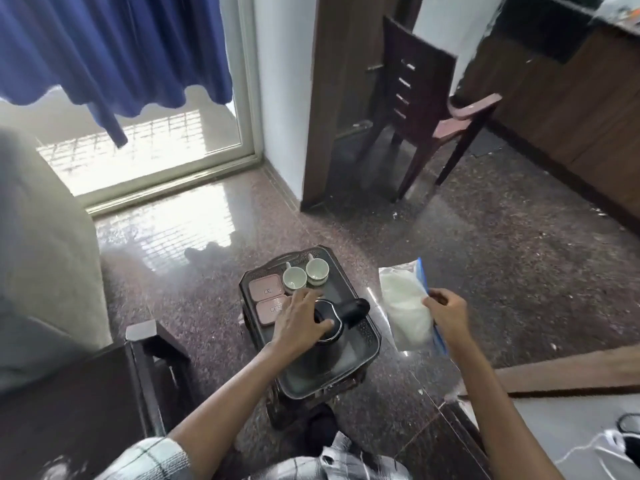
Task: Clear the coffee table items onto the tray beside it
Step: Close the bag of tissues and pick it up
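A dark tray [363,355] rests on a small stool on the floor. On it stand two white cups [294,279] [317,270], two pink lidded boxes [265,287] [272,309] and a black kettle [332,344] with its handle pointing right. My left hand [300,322] grips the kettle's top, fingers curled over the lid. My right hand [448,315] holds a clear zip bag of white powder [403,306] in the air to the right of the tray.
A dark wooden table [69,403] stands at the lower left, a light-topped table [571,420] with a cable at the lower right. A brown chair [426,109] is at the back, a grey sofa [38,258] at the left, polished stone floor between.
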A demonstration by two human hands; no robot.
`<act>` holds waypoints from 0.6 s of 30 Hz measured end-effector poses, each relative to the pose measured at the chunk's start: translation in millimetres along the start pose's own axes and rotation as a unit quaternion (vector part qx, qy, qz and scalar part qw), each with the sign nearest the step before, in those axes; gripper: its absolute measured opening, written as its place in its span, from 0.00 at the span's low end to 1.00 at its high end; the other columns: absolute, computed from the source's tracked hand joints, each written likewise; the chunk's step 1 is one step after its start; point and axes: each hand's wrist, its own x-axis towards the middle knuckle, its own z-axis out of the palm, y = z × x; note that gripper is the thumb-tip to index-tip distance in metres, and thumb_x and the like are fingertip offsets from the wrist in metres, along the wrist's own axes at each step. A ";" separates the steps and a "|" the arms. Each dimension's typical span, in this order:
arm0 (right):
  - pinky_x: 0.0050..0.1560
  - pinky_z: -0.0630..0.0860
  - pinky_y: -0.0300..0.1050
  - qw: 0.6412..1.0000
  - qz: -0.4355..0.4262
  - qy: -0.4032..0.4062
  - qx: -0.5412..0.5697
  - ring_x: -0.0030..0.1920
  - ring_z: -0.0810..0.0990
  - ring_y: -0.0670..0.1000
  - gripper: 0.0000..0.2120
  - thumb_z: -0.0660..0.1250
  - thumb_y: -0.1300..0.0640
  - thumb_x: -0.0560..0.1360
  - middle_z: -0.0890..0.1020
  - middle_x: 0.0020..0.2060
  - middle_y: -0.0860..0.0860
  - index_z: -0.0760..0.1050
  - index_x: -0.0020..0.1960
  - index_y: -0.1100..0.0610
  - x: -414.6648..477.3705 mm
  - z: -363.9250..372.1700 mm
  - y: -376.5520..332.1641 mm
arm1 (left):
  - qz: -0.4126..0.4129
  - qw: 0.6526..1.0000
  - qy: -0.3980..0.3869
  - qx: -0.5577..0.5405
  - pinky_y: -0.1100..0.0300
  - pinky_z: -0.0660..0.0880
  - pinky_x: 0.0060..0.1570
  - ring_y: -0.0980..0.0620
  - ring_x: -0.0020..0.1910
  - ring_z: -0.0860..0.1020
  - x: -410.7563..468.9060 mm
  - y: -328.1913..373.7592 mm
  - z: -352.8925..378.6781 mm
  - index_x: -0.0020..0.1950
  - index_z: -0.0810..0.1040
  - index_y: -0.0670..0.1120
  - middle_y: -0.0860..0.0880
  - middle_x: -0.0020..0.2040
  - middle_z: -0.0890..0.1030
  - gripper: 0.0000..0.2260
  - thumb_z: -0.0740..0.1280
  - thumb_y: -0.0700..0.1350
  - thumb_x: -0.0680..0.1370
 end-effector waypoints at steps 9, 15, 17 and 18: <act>0.44 0.69 0.40 0.971 -0.012 -0.169 -0.170 0.43 0.76 0.51 0.11 0.68 0.68 0.68 0.80 0.41 0.56 0.79 0.50 0.67 98.1 63.6 18.4 | -0.063 0.970 -0.107 0.211 0.43 0.68 0.65 0.41 0.73 0.54 22.5 2.8 45.9 0.74 0.46 0.61 0.50 0.76 0.48 0.44 0.72 0.58 0.68; 0.47 0.73 0.44 0.955 -0.014 -0.219 -0.201 0.47 0.80 0.55 0.12 0.68 0.65 0.68 0.83 0.47 0.60 0.80 0.51 0.66 111.7 90.9 18.6 | -0.063 0.971 -0.101 0.207 0.46 0.72 0.62 0.43 0.72 0.55 23.7 1.1 44.4 0.75 0.50 0.60 0.50 0.75 0.51 0.42 0.73 0.56 0.68; 0.50 0.75 0.48 0.949 -0.016 -0.229 -0.215 0.49 0.81 0.58 0.11 0.68 0.64 0.68 0.83 0.47 0.61 0.79 0.50 0.66 111.0 97.1 18.5 | -0.062 0.972 -0.100 0.206 0.46 0.73 0.61 0.44 0.71 0.56 24.0 1.4 44.2 0.74 0.52 0.59 0.51 0.75 0.51 0.42 0.73 0.56 0.67; 0.50 0.75 0.50 0.948 -0.016 -0.230 -0.220 0.49 0.81 0.59 0.10 0.68 0.64 0.68 0.83 0.46 0.62 0.79 0.49 0.66 110.4 99.7 18.8 | -0.064 0.972 -0.099 0.205 0.46 0.74 0.60 0.44 0.71 0.56 24.0 2.1 43.9 0.74 0.52 0.59 0.51 0.75 0.51 0.42 0.73 0.55 0.67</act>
